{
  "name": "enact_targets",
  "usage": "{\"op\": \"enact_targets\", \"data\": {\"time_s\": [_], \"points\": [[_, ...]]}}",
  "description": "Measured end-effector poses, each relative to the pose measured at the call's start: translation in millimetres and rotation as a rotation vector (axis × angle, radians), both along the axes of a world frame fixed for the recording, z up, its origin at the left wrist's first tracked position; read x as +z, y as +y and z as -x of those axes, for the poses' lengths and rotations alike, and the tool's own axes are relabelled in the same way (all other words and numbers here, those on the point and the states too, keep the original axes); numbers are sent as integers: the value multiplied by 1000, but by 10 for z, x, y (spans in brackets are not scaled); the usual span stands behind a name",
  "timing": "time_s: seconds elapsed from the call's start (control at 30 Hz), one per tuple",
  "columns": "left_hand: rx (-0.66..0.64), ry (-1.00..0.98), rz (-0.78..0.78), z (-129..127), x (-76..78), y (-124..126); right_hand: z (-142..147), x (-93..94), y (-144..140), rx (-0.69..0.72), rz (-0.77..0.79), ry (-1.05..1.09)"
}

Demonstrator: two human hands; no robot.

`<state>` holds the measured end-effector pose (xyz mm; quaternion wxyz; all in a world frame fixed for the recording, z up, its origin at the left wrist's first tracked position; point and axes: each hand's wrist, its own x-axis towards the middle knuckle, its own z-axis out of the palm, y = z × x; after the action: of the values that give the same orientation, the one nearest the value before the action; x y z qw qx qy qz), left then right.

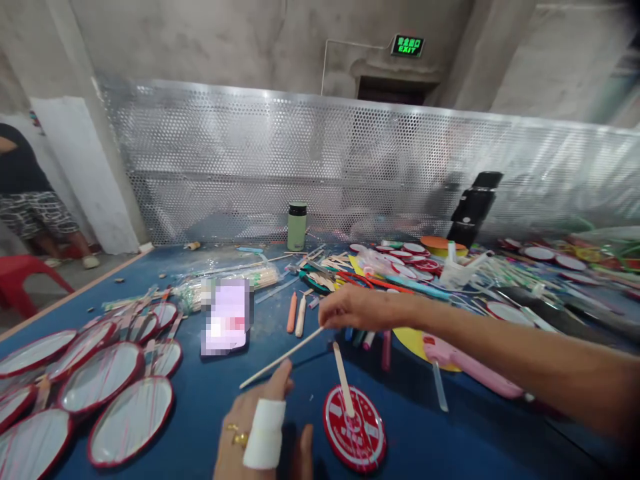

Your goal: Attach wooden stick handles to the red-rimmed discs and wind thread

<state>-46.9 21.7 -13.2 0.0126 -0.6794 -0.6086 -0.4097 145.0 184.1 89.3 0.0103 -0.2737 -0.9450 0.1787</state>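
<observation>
**My right hand pinches a thin stick over the blue table**

The blue table [450, 440] fills most of what I see, backed by a long perforated metal screen [350, 173]. Off to my left, a cluster of red-rimmed oval fans [100, 377] lies flat, overlapping one another near the table's edge. A heap of loose sticks, coloured pens and round discs [400, 267] spreads across the far right half. A phone [227, 317] lies face up between the fans and my reaching arm, and a green flask [297, 227] stands upright by the screen. A pink glue gun [470, 367] lies under my right forearm.

My right hand [357, 308] stretches across from the right, thumb and fingertips closed on the upper end of a thin wooden stick [280, 360], which slants down and left with its lower end near the table.

My left hand [260, 433] rests low at the near edge, fingers loosely spread, gripping nothing; one finger wears a white wrap and another a gold ring. Its fingertip sits just under the stick's lower end.

Just right of that hand lies a small round red fan [354, 433], with a flat wooden handle [343, 377] resting on it and pointing away from me.
</observation>
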Motion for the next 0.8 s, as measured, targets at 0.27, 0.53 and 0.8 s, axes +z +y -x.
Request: {"op": "enact_targets", "data": {"time_s": [0.27, 0.53, 0.8], "points": [[160, 296, 81, 102, -64, 103, -286, -95, 398, -343, -429, -120], [151, 423, 133, 170, -290, 171, -433, -311, 834, -562, -393, -235], [166, 504, 114, 253, -446, 230, -557, -94, 878, -589, -353, -73]]}}
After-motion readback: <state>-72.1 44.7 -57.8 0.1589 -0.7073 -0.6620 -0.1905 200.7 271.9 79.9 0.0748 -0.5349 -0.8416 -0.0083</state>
